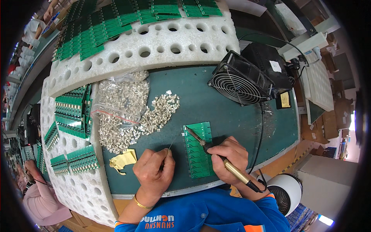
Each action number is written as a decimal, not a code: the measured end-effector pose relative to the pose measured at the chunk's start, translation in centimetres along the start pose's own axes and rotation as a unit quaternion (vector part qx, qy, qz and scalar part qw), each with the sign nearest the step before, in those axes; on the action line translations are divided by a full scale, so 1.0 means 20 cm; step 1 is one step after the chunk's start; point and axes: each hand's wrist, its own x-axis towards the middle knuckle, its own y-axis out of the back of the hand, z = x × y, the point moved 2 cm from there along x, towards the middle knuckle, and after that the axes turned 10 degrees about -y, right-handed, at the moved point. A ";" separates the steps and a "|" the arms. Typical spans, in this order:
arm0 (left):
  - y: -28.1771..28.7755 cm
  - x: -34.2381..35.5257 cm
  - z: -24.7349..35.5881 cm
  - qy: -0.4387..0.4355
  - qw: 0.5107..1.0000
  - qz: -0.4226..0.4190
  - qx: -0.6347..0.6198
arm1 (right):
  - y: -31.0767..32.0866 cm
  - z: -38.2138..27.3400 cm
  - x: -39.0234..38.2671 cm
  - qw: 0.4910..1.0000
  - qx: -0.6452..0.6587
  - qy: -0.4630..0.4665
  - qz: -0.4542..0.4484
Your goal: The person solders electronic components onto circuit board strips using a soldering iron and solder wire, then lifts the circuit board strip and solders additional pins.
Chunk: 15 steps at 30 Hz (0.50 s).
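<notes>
My right hand is closed round a soldering iron with a gold-coloured handle and a black cable. Its metal tip rests at or just over the upper left edge of a green circuit board, which lies flat on the dark green mat with pins along that edge. My left hand pinches a thin wire, likely solder, left of the board. Beyond it lie a heap of small white connectors and a clear bag of them. A crumpled yellow sponge-like piece sits beside my left hand.
A black fan stands at the back right. White foam racks holding green boards line the back and left. A yellow pad in a holder is at right; a white round fan is lower right. Other workers sit at left.
</notes>
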 end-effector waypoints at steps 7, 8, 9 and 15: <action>-0.01 0.00 0.01 -0.022 1.000 0.005 0.014 | 0.00 0.01 -0.01 1.000 -0.002 0.004 -0.003; -0.01 0.00 0.01 -0.024 1.000 0.005 0.016 | 0.00 0.02 -0.01 1.000 -0.002 0.004 -0.003; -0.01 0.00 0.01 -0.024 1.000 0.005 0.017 | -0.01 0.01 -0.01 1.000 0.000 0.005 -0.004; -0.01 0.00 0.01 -0.025 1.000 -0.002 0.015 | 0.00 0.01 -0.01 1.000 -0.012 0.012 -0.002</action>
